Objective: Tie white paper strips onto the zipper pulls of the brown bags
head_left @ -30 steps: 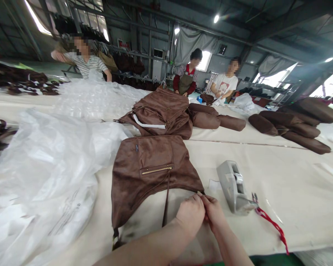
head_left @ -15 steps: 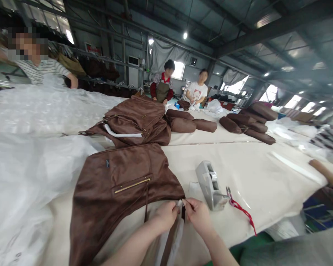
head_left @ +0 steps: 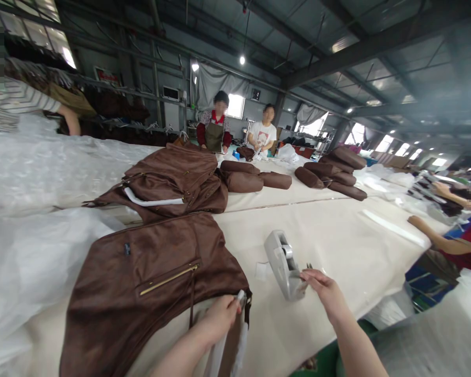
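Observation:
A brown leather bag (head_left: 160,262) with a gold zipper lies flat on the cream-covered table. My left hand (head_left: 220,317) pinches the white-wrapped end of its strap (head_left: 241,297), beside the bag's right corner. The strap runs down toward me with white wrapping along its edges. To the right stands a grey tape dispenser (head_left: 279,264). My right hand (head_left: 325,293) is at its front cutting edge, thumb and fingers closed on the end of the clear tape (head_left: 304,285). Metal tips of a small tool (head_left: 309,266) show behind these fingers; the rest of it is hidden.
Another brown bag (head_left: 172,178) with a white-wrapped handle lies beyond. Brown rolled bundles (head_left: 245,181) sit farther back. Clear plastic (head_left: 43,251) covers the left side. A white strip (head_left: 394,228) lies at right, near a co-worker's arm (head_left: 435,235). Other people stand around the table.
My right hand has left the strap end and moved right to the tape dispenser. My left hand still pinches the strap. The view has turned somewhat to the right.

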The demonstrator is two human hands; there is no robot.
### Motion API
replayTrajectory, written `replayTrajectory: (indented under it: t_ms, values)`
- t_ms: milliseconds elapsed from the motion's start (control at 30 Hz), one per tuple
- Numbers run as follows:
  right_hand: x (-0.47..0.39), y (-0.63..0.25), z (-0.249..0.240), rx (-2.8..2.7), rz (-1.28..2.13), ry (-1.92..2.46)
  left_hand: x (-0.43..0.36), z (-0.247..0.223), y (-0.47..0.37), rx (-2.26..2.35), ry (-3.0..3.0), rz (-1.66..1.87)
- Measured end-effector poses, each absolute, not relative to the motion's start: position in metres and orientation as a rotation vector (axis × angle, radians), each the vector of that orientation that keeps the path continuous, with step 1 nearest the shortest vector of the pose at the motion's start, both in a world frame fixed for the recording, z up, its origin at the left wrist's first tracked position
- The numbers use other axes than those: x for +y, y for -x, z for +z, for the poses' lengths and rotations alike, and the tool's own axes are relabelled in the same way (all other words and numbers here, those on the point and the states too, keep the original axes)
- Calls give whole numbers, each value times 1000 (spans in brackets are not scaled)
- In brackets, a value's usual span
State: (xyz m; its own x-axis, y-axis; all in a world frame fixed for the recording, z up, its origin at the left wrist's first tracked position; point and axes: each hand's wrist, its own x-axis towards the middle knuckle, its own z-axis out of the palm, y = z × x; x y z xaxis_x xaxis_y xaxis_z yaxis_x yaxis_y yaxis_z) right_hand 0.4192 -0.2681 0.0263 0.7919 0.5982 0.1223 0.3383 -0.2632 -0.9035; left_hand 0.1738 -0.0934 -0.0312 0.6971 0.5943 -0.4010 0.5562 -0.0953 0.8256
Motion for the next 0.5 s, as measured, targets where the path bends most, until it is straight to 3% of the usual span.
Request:
replayTrajectory:
  t_ms: [167,367,500]
  values:
    - [-289,-410,26,-734,200,1904,-93,-29,-173,866,-1607,51]
    - [-302,-411,-7,-614,409,1906,-93,-32,-173,729,-1500,52]
    - [-311,-410,-13,-582,339,2014,-94,-27,-171,664,-1412,24]
